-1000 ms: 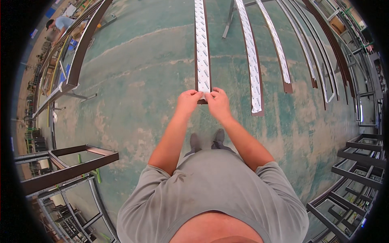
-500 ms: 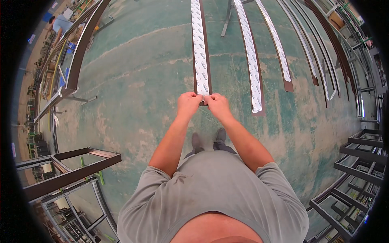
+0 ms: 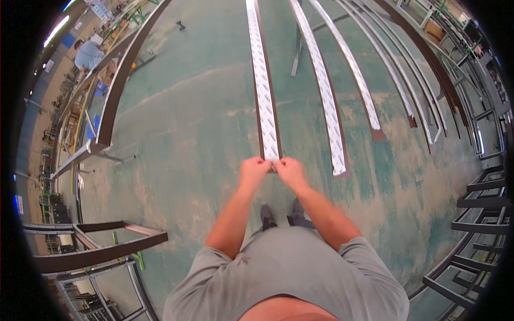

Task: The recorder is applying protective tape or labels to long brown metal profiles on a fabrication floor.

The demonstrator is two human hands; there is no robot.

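A long brown profile bar [image 3: 261,140] runs away from me, its top face covered by white printed protective film [image 3: 263,96]. At its near end, my left hand [image 3: 255,174] pinches the film at the left side with thumb and fingers. Close beside it, my right hand [image 3: 289,174] pinches the same end at the right side. The fingertips of both hands almost meet, and they hide the exact edge of the film. Just past my hands a short piece of the brown bar end shows.
To the right lie more film-covered bars [image 3: 327,101] [image 3: 353,67], then several thin profiles [image 3: 409,85]. Brown frames stand at left [image 3: 101,257] and lower right [image 3: 466,249]. A long brown beam [image 3: 119,88] stands upper left, where a person in a blue shirt [image 3: 88,55] bends over.
The view has tilted upward, so bars and hands sit lower in the picture. Both hands still pinch the film at the near end of the bar.
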